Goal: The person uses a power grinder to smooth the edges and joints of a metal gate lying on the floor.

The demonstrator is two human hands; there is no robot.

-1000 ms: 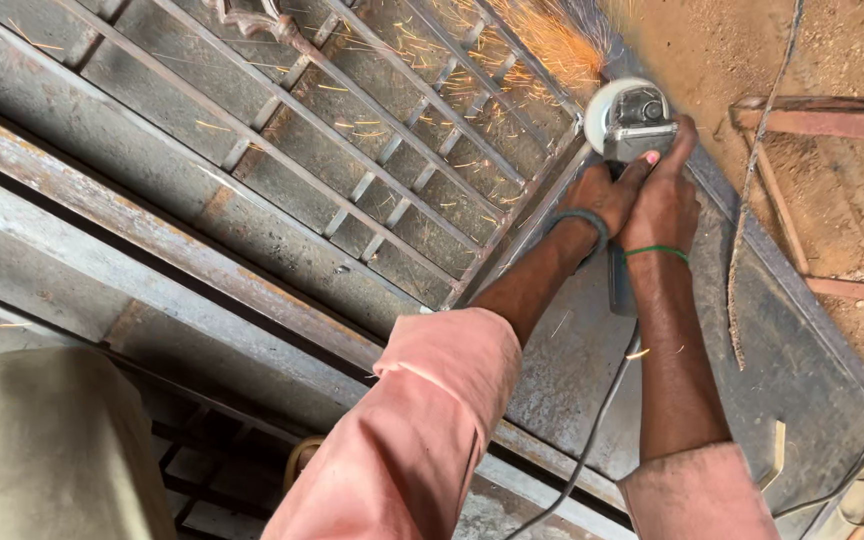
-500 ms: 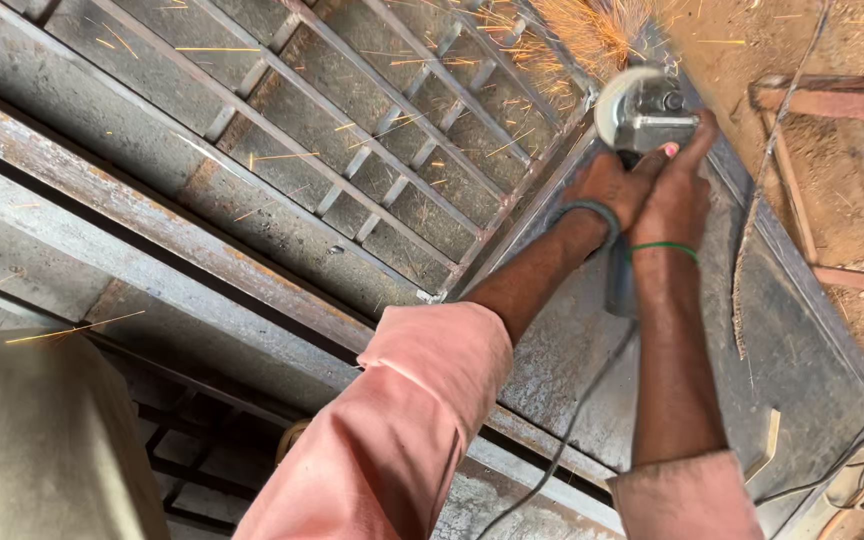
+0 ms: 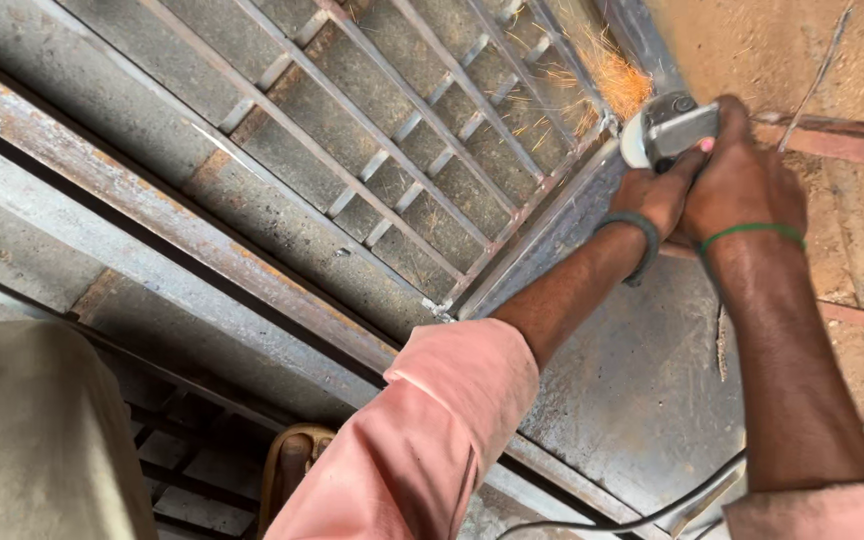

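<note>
— Two hands on one tool, is that right?

— Yes. Both are wrapped around an angle grinder [image 3: 664,128] near the top right of the view. The right hand [image 3: 742,175] is closed over the rear of its body, with a green band around the wrist. The left hand [image 3: 657,195] is curled shut just below the grinder's head, gripping it from the side, and a grey-green band [image 3: 640,240] sits on that wrist

— Where does the grinder sit against the work?

— Its head meets the corner of a steel grille frame [image 3: 402,180], where the bars reach the frame's edge bar. Orange sparks [image 3: 602,80] spray up and to the left across the bars

— What does the frame lie on?

— I cannot tell for certain. Beside it, under the forearms, is a flat grey metal sheet [image 3: 632,370]. Rusty steel sections [image 3: 152,230] run diagonally below the grille

— Anything else near the hands?

— A power cord [image 3: 652,505] trails along the bottom right. Sandy ground [image 3: 782,50] shows at the top right, with a rusty bar [image 3: 842,140] just beyond the right hand. Both forearms come out of rolled pink sleeves [image 3: 432,430], and a beige cloth [image 3: 32,430] fills the lower left corner
</note>
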